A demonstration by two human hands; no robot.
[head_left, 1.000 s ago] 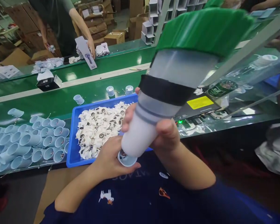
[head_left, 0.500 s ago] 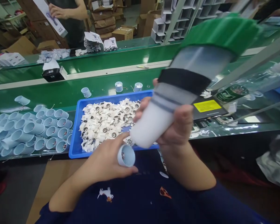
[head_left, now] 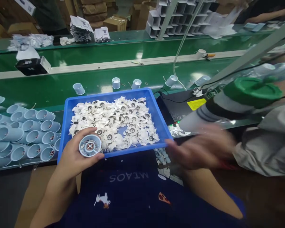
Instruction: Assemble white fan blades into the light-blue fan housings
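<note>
Blue tray [head_left: 109, 95] — left hand [head_left: 73, 158] holds spoked pale-blue cylinder [head_left: 90, 145].

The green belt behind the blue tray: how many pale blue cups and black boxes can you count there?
Pale blue cups: 5
Black boxes: 1
Total: 6

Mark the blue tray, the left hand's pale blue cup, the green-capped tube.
Blue tray [head_left: 114, 93]: head view, top rim.
Pale blue cup [head_left: 90, 145]: head view, spoked end.
Green-capped tube [head_left: 253, 91]: head view, green cap.
</note>
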